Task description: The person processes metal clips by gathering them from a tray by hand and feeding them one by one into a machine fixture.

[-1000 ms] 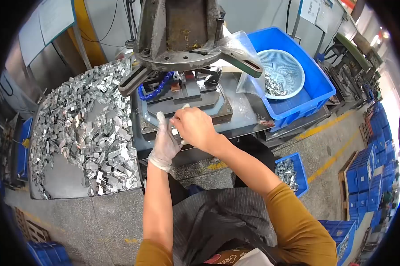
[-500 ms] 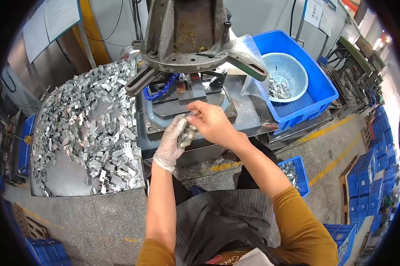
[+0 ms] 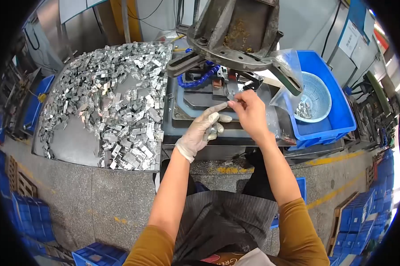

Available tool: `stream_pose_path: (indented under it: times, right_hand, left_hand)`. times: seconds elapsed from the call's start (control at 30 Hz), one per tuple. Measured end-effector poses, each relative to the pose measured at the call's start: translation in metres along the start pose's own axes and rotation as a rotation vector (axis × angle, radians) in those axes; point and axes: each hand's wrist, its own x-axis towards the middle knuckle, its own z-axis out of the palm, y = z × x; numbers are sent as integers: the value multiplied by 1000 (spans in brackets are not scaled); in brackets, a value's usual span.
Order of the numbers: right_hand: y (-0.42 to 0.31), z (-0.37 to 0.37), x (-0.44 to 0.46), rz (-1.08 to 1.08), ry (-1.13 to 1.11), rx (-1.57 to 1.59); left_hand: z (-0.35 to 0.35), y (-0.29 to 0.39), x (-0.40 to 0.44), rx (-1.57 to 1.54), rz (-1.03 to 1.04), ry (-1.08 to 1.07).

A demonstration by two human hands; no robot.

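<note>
My left hand (image 3: 202,131), in a pale glove, is held palm up over the front edge of the press bed (image 3: 186,126). Its index finger points out, and the other fingers are curled round what look like small metal parts, mostly hidden. Just right of it, my bare right hand (image 3: 252,115) pinches a small, shiny metal part (image 3: 230,96) between thumb and fingertips. Beyond the fingertips lies the dark die block (image 3: 200,96) with a copper-coloured piece (image 3: 217,84). A blue segmented hose (image 3: 199,83) curves beside it.
Left is a metal tray (image 3: 71,144) heaped with small silver metal parts (image 3: 135,150). The heavy press head (image 3: 240,31) overhangs the bed. At right, a blue crate (image 3: 342,119) holds a light-blue basket (image 3: 319,95) with some parts. A clear plastic bag (image 3: 288,62) hangs near the crate.
The view has shifted left, so the bench appears further right. My hands have moved apart slightly; my left index finger now points out and my right hand reaches nearer the die.
</note>
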Motion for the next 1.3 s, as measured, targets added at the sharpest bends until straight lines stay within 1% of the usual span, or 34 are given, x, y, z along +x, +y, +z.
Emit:
stream_pose_path:
  times: [0.07,0.1,0.2,0.23,0.33,0.47,0.83,0.93,1.07,1.2,1.3]
  right_hand:
    - [13,9,8,-117,25,-125]
    - [12,11,10,-96,-5,-127]
    - [21,16,14,-256,11,-248]
    - [20,16,14,-224,-21,-305]
    - [21,16,18,-282,-52,-384]
    - [23,21,23,-348,-48,-411]
    - [39,35,54,-386,-44,-558]
    - [41,37,62,-397,-10,-574]
    - [49,41,70,-385,40,-617]
    - [50,39,70,-425,33,-675]
    - [41,35,63,-366,91,-626]
  left_hand:
    - [0,1,0,-1,-6,1]
    - [0,1,1,2,-5,-5]
    - [-2,1,1,4,-1,-15]
    - [-3,0,2,10,-12,-13]
    - [0,3,0,-18,-40,-14]
    - [-2,1,1,-10,-36,-9]
    - [-2,3,1,37,-53,5]
    - [-3,1,0,67,-55,26]
    - [-2,3,0,61,-60,14]
    - [-4,1,1,25,-70,0]
    - [-2,2,2,24,-73,13]
